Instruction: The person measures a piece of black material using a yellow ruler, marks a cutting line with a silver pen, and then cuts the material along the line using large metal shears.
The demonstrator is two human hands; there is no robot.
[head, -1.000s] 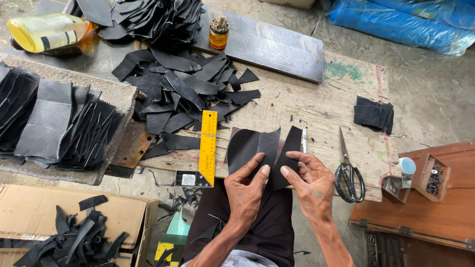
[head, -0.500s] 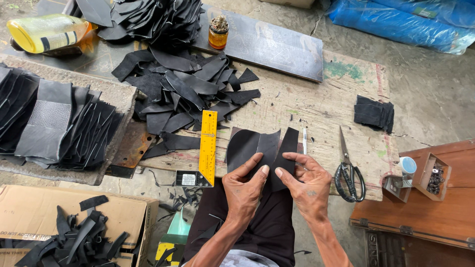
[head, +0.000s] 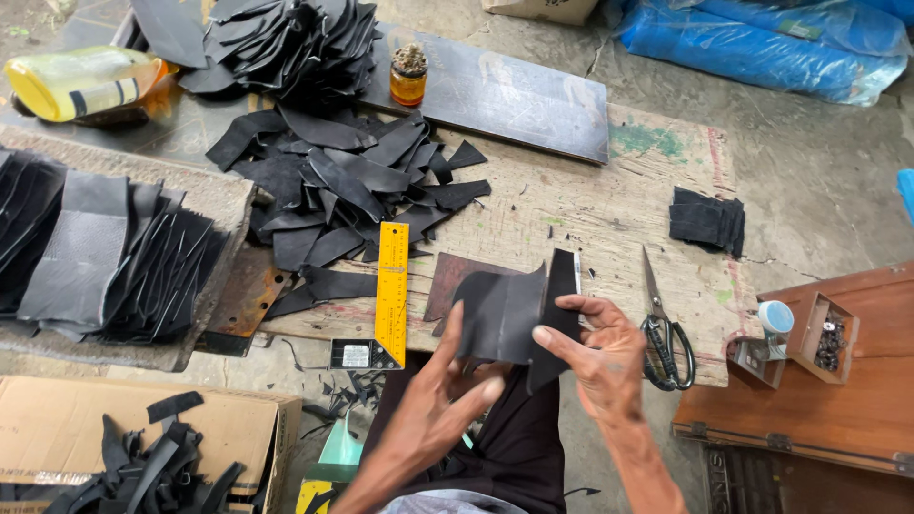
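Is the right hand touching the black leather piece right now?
Touching. The head view shows the right hand with its fingers laid across the black leather piece.

— Lying on the wooden worktop (head: 657, 205): a yellow ruler (head: 391, 290), a heap of black offcuts (head: 343, 190), black-handled scissors (head: 665, 328) near the right edge.

— And further back?

— A small amber jar (head: 408, 76) standing on a dark board (head: 505, 100), beside a second heap of black scraps (head: 286, 38). Far left, a yellow plastic bottle (head: 81, 81) lying on its side.

— Off to the sides?

— Left, fanned black strips (head: 105, 252) on a grey slab. Right, a small stack of black squares (head: 706, 221), then a little wooden box (head: 828, 328) of metal bits. Below, a cardboard box (head: 67, 433) with more strips. Top right, a blue tarpaulin (head: 762, 48).
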